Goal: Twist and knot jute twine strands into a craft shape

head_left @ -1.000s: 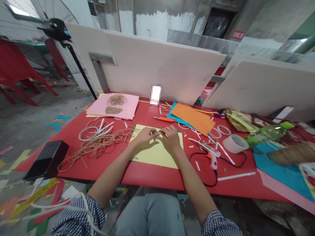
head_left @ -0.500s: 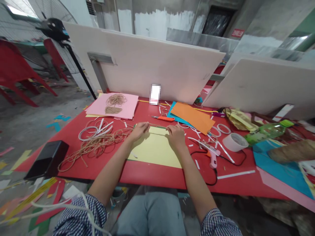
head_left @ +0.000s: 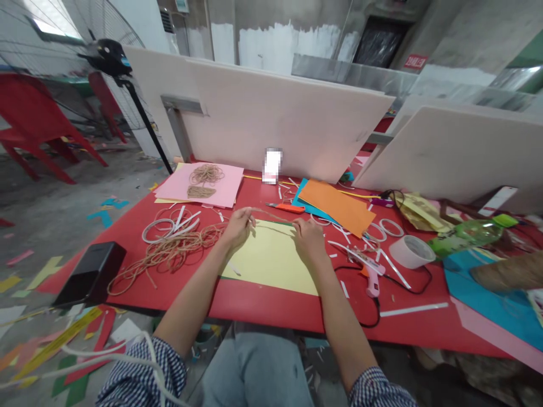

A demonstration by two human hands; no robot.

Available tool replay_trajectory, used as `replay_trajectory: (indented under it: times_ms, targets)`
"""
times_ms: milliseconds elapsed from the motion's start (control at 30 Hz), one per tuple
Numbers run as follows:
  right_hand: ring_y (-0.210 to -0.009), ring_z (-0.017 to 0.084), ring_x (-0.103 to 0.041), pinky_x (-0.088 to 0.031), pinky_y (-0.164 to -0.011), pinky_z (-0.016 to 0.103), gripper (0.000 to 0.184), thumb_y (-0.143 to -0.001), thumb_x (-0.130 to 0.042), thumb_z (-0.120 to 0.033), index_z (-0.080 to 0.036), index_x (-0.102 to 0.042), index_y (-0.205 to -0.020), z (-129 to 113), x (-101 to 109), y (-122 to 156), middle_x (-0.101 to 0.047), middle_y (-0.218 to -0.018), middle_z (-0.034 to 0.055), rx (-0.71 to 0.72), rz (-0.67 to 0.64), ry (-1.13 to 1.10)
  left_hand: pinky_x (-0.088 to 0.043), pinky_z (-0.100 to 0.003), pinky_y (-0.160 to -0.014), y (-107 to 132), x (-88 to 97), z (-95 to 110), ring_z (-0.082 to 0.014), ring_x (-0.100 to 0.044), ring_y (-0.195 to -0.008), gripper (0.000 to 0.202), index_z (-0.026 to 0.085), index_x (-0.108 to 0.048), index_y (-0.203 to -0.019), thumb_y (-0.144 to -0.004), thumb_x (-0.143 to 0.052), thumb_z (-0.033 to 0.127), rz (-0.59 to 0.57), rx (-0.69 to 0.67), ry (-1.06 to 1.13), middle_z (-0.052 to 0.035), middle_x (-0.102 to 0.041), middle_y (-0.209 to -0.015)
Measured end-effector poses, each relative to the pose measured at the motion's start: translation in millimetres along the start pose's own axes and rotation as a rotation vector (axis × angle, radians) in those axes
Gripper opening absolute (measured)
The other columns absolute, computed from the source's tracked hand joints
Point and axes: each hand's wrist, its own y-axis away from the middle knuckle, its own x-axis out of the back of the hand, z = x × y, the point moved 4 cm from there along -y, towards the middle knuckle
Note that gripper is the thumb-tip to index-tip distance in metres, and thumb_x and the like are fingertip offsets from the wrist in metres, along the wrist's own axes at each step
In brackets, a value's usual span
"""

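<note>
A thin length of brown twine [head_left: 274, 215] runs between my two hands above a pale yellow sheet of paper [head_left: 267, 257]. My left hand [head_left: 240, 226] is closed on one end of it, and my right hand [head_left: 309, 234] pinches the other. The twine bows slightly and casts a shadow on the sheet. A green edge shows from under the yellow paper. Left of my left hand lies a loose tangle of brown twine [head_left: 178, 249]. On pink paper [head_left: 231, 183] at the back left rest a twine coil [head_left: 207, 174] and a flat twine bundle [head_left: 201, 192].
An orange utility knife [head_left: 288, 208] lies beyond my hands, near orange paper [head_left: 339, 206]. To the right are a pink glue gun [head_left: 373, 277], a tape roll [head_left: 411, 251] and a green bottle [head_left: 470, 234]. A black box [head_left: 89, 274] stands at the left edge. White boards [head_left: 271, 113] rise behind.
The twine between my hands has gone from nearly straight to slightly bowed, its left end a little higher. The whole view has shifted slightly.
</note>
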Motion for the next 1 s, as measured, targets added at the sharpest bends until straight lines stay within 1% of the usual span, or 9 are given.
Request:
replay_trajectory:
  times_ms: [67,167,300,600,700,767,867,933,1000]
  targets:
    - [-0.089,0.025,-0.056,-0.033,-0.077,0.034,0.030,-0.101,-0.042,-0.027,-0.020,-0.070,-0.095,2,1,0,-0.071,-0.089,0.0105,-0.001,-0.007,0.010,-0.025,-0.019,-0.038,2,2.2,4,-0.0072,-0.035,-0.037,0.039,0.016,-0.059,-0.088,-0.087,-0.056,0.055,0.079,-0.025,-0.079,0.0040,-0.056,-0.049]
    - [-0.091,0.025,-0.056,-0.033,-0.078,0.034,0.031,-0.101,-0.042,-0.027,-0.019,-0.070,-0.091,6,4,0,-0.073,-0.091,0.0104,-0.006,0.019,0.012,-0.031,-0.019,-0.041,7,2.2,9,-0.0088,-0.043,-0.039,0.034,0.018,-0.055,-0.077,-0.089,-0.054,0.050,0.150,-0.039,-0.200,0.0040,-0.056,-0.048]
    - [-0.085,0.025,-0.055,-0.031,-0.072,0.034,0.033,-0.101,-0.042,-0.030,-0.020,-0.071,-0.091,10,4,0,-0.073,-0.088,0.0096,-0.017,0.050,0.001,-0.038,-0.021,-0.046,11,0.8,14,-0.0107,-0.049,-0.043,0.043,0.019,-0.050,-0.061,-0.090,-0.051,0.050,0.158,-0.055,-0.317,0.0010,-0.055,-0.047]
    - [-0.076,0.022,-0.053,-0.028,-0.067,0.031,0.030,-0.098,-0.046,-0.029,-0.020,-0.073,-0.091,17,0,0,-0.067,-0.076,0.0088,-0.003,0.088,-0.048,-0.041,-0.025,-0.053,10,5.4,11,-0.0139,-0.051,-0.044,0.059,0.020,-0.049,-0.049,-0.094,-0.038,0.056,0.182,-0.038,-0.509,-0.0006,-0.049,-0.040]
    - [-0.074,0.021,-0.055,-0.030,-0.067,0.029,0.028,-0.096,-0.048,-0.027,-0.020,-0.073,-0.087,12,-2,1,-0.067,-0.074,0.0071,0.001,0.050,-0.155,-0.051,-0.034,-0.078,10,8.1,16,-0.0223,-0.066,-0.078,0.048,0.017,-0.067,-0.073,-0.095,-0.040,0.051,0.304,-0.155,-0.668,-0.0097,-0.072,-0.075]
    - [-0.074,0.019,-0.057,-0.032,-0.067,0.028,0.028,-0.095,-0.049,-0.027,-0.021,-0.073,-0.083,5,-3,2,-0.067,-0.072,0.0050,0.011,0.014,-0.273,-0.045,-0.043,-0.100,12,3.3,23,-0.0274,-0.061,-0.110,0.039,0.016,-0.070,-0.101,-0.094,-0.046,0.045,0.327,-0.310,-0.748,-0.0141,-0.071,-0.112]
    - [-0.068,0.017,-0.057,-0.034,-0.066,0.026,0.030,-0.094,-0.048,-0.030,-0.021,-0.072,-0.079,-6,-6,3,-0.065,-0.066,0.0019,0.028,-0.038,-0.470,-0.034,-0.048,-0.113,16,-16.2,29,-0.0280,-0.047,-0.130,0.031,0.020,-0.071,-0.109,-0.092,-0.054,0.039,0.104,-0.483,-0.762,-0.0108,-0.069,-0.121]
    - [-0.060,0.016,-0.054,-0.034,-0.062,0.026,0.034,-0.094,-0.047,-0.036,-0.020,-0.072,-0.079,-10,-9,4,-0.061,-0.061,0.0001,0.023,-0.058,-0.580,-0.038,-0.046,-0.110,19,-29.6,28,-0.0276,-0.050,-0.127,0.023,0.022,-0.074,-0.094,-0.090,-0.058,0.037,-0.079,-0.483,-0.714,-0.0091,-0.073,-0.105]
    - [-0.057,0.015,-0.050,-0.033,-0.059,0.026,0.038,-0.094,-0.045,-0.043,-0.020,-0.072,-0.081,-10,-10,4,-0.059,-0.059,-0.0007,0.010,-0.059,-0.646,-0.046,-0.040,-0.098,20,-37.5,25,-0.0268,-0.059,-0.110,0.022,0.022,-0.074,-0.081,-0.087,-0.061,0.039,-0.167,-0.405,-0.653,-0.0092,-0.073,-0.091]
